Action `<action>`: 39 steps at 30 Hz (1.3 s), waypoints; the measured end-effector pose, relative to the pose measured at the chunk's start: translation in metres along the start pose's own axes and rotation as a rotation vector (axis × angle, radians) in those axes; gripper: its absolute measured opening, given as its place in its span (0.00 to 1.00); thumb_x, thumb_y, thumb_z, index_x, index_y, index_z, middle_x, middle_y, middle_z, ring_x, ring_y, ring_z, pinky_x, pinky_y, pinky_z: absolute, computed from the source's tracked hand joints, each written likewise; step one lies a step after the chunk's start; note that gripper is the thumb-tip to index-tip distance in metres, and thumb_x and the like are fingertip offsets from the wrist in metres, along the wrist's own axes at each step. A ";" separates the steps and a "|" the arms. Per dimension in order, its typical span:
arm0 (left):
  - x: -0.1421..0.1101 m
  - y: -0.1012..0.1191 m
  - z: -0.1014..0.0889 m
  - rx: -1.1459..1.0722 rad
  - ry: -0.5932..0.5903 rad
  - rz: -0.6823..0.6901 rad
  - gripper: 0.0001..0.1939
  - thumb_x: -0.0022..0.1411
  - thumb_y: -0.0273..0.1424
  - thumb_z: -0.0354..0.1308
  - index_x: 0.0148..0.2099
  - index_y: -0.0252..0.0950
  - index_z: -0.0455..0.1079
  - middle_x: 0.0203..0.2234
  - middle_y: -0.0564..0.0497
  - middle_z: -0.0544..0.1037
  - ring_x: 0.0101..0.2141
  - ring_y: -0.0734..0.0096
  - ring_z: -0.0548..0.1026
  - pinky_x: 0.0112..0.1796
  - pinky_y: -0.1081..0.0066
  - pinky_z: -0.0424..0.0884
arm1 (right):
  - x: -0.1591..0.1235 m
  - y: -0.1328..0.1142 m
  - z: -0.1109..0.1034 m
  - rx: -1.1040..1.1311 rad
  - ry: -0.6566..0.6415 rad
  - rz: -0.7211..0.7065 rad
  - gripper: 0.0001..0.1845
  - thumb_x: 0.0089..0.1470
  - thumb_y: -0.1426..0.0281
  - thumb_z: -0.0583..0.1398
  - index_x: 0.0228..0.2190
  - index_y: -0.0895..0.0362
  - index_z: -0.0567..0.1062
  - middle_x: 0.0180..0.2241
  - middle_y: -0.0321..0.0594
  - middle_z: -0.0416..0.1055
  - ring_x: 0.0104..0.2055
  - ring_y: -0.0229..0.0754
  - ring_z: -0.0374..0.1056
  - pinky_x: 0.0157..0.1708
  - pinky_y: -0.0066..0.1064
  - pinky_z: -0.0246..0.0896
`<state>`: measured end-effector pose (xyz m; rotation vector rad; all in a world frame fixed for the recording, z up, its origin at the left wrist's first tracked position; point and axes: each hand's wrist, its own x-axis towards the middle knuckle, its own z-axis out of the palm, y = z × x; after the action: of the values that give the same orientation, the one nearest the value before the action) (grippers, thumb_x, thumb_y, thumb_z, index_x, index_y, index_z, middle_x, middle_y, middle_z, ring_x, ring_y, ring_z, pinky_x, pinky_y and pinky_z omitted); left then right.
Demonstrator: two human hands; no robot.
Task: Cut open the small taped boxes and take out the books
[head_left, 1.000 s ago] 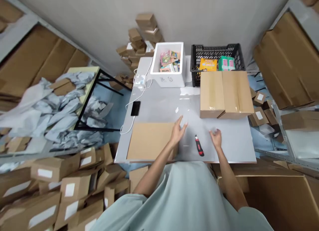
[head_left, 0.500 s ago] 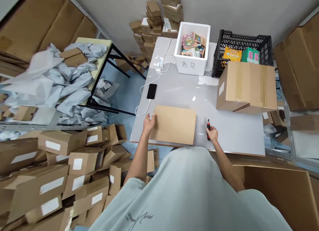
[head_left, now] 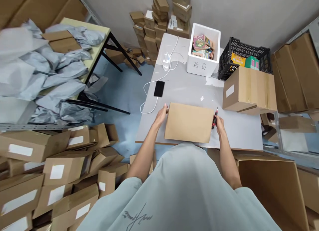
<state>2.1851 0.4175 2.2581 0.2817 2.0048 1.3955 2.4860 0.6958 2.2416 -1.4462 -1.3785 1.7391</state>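
A closed brown cardboard box [head_left: 189,122] lies at the front edge of the grey table [head_left: 183,86], with no label on its upper face. My left hand [head_left: 161,116] is at the box's left side, fingers pointing forward and apart, the thumb side by the cardboard. On the right, my right hand [head_left: 219,123] is closed around a red and black utility knife [head_left: 214,118], its tip pointing away from me. The knife is close beside the box's right end; whether it touches cannot be made out.
Beyond the box lie a black phone [head_left: 159,89] on a white cable, a white foam bin [head_left: 202,65] of colourful packets, a black crate [head_left: 249,46] and a larger carton [head_left: 231,91]. Open boxes [head_left: 57,171] pile up at left; a big open carton [head_left: 271,188] stands at right.
My right hand has brought the knife in close to the box's right end. The view has shifted, so the table's contents appear in different places.
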 end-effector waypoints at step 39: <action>-0.067 -0.001 0.031 0.038 -0.425 0.452 0.45 0.73 0.60 0.63 0.82 0.46 0.64 0.84 0.40 0.54 0.83 0.43 0.50 0.77 0.46 0.63 | -0.126 -0.165 0.085 -1.271 -0.962 -0.461 0.25 0.81 0.54 0.54 0.61 0.53 0.84 0.44 0.43 0.88 0.38 0.45 0.78 0.41 0.31 0.61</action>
<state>2.2556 0.4053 2.2782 1.0104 1.6700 1.4104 2.4112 0.6180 2.4379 -0.4388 -3.3563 1.1811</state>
